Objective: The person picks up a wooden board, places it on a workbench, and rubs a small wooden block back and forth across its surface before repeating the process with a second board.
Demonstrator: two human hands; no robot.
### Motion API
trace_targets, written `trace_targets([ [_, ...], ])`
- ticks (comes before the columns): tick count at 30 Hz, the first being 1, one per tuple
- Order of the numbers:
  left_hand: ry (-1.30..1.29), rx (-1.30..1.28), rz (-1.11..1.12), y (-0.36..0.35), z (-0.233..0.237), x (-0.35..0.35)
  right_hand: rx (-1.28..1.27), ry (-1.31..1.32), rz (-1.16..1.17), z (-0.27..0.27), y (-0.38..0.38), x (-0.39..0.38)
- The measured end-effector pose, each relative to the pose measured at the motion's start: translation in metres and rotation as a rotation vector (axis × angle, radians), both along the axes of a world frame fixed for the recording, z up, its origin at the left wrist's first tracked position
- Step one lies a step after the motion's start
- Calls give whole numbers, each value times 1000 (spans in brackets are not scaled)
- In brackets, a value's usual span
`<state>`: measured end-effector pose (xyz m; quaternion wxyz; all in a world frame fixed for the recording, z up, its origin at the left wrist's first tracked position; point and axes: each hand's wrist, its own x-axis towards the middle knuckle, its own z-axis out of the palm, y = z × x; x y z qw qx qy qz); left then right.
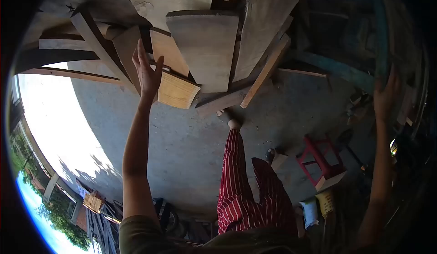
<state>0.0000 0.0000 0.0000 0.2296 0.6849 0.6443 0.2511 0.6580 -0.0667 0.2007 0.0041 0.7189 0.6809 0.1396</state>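
Observation:
My left hand (148, 74) is raised with its fingers stretched up and the thumb apart, holding nothing. Behind it in this view lean a brown plank (129, 49) and a pale board (169, 51); a short yellowish board (177, 90) lies just below and to the right. Far off to the right, in shadow, my right hand (387, 95) reaches forward with fingers extended and thumb apart. It overlaps the lower end of a bluish-green post (381, 31), close to where a bluish-green beam (339, 70) meets it.
Wide grey boards (205, 49) lean ahead, beside a narrow wooden strip (266, 72). A red stool (321, 160) stands on the concrete floor (182, 149) to the right, near filled sacks (325, 203). Stacked timber (98, 217) lies at lower left.

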Motion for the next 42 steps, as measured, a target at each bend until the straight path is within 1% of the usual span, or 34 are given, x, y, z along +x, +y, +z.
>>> trace_targets([
  [1,-28,55,-105,3,13,20,-9,-89,5,1,2,-16],
  [2,-28,47,-115,11,24,34,-19,-177,11,0,4,-28],
  [3,79,127,-192,29,44,74,16,-185,-5,10,5,-11],
  [4,190,155,-268,35,55,86,14,-164,-1,11,3,-12],
  [5,185,149,-280,44,64,95,20,-147,-1,12,2,-9],
  [7,559,334,-267,66,78,111,43,-104,-25,10,-2,-1],
  [8,622,434,-343,77,88,114,49,-86,-43,9,-2,-1],
  [9,617,439,-357,86,89,115,54,-69,-62,9,-2,-2],
  [11,495,-26,-487,104,89,118,77,-78,-59,9,-4,0],
  [13,487,25,-545,115,106,122,115,-78,-51,7,-5,0],
  [15,702,-312,-717,116,128,130,118,-57,-59,9,-6,3],
  [16,814,-453,-741,109,142,135,140,-41,-73,9,-6,0],
  [17,930,-593,-761,97,159,139,153,-43,-90,12,-6,1],
  [18,910,-575,-775,81,167,131,158,-51,-112,17,-6,-5],
  [19,894,-559,-791,66,166,116,160,-56,-135,19,-7,-9],
  [21,489,-542,-824,44,136,73,171,-20,-147,14,-8,-10],
  [23,396,-620,-767,11,154,74,181,5,-146,13,-6,-12],
  [24,456,-634,-763,-3,165,79,230,5,-96,16,-5,-15],
  [26,537,-670,-711,-34,187,92,226,0,-120,19,-6,-19],
  [27,515,-584,-744,-52,192,90,217,-13,-136,21,-6,-19],
  [29,485,-603,-687,-89,214,91,227,2,-149,21,-5,-20],
  [30,508,-644,-603,-105,241,105,216,2,-167,18,-3,-19],
  [31,569,-643,-578,-122,261,112,200,4,-182,18,-3,-18],
  [32,505,-647,-516,-139,283,114,219,5,-172,21,-3,-19],
  [33,533,-633,-505,-154,302,115,235,14,-158,22,-3,-19],
  [35,502,-610,-516,-186,350,115,196,-1,-201,24,-4,-22],
  [39,550,-522,-490,-255,445,128,330,83,-200,29,-6,-21],
  [41,481,-494,-429,-286,497,142,521,358,25,30,-5,-15],
  [42,475,-464,-435,-303,520,147,518,384,91,39,-17,-24],
])
